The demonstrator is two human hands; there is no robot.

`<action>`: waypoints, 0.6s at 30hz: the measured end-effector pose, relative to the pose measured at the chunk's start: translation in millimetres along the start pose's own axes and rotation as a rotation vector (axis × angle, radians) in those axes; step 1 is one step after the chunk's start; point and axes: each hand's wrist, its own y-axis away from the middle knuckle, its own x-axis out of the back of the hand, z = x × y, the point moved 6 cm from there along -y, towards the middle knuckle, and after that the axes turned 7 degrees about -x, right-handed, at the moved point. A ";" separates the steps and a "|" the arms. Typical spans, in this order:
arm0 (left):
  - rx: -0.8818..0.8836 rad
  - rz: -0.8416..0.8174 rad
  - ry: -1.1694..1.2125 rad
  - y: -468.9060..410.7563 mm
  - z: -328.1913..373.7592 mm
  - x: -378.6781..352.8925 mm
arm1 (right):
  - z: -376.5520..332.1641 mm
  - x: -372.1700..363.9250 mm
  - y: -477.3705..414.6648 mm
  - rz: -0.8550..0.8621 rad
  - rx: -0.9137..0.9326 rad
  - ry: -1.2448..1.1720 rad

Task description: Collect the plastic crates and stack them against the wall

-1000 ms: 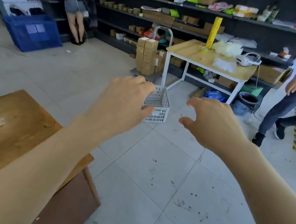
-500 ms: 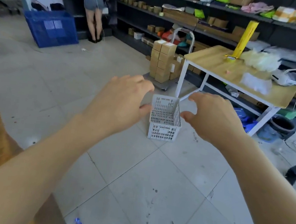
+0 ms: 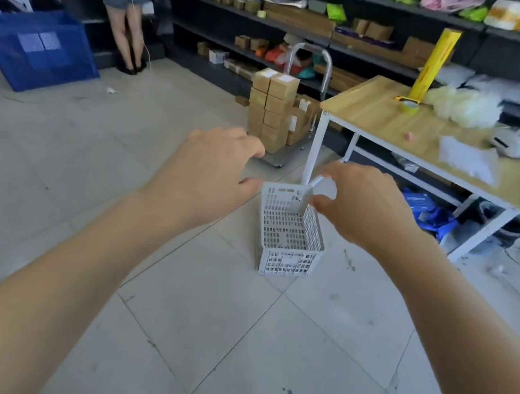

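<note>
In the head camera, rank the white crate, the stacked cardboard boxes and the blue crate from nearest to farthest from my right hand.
1. white crate, just below the right hand, by its fingertips.
2. stacked cardboard boxes, ahead and slightly left, on the trolley.
3. blue crate, far left, across the room.

A small pale grey plastic crate (image 3: 286, 261) with slotted lattice walls stands upright and open-topped on the tiled floor (image 3: 213, 341), with nothing visible inside it. A larger blue plastic crate (image 3: 37, 52) sits well apart, at far left.
</note>
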 end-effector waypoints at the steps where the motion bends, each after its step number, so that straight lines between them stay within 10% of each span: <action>1: -0.026 0.003 0.004 -16.1 -10.5 -0.2 | -3.5 0.1 -15.3 0.002 -0.015 0.006; 18: -0.192 -0.076 0.022 -295.7 -154.3 -74.6 | -1.1 -69.2 -319.6 -0.053 -0.201 -0.110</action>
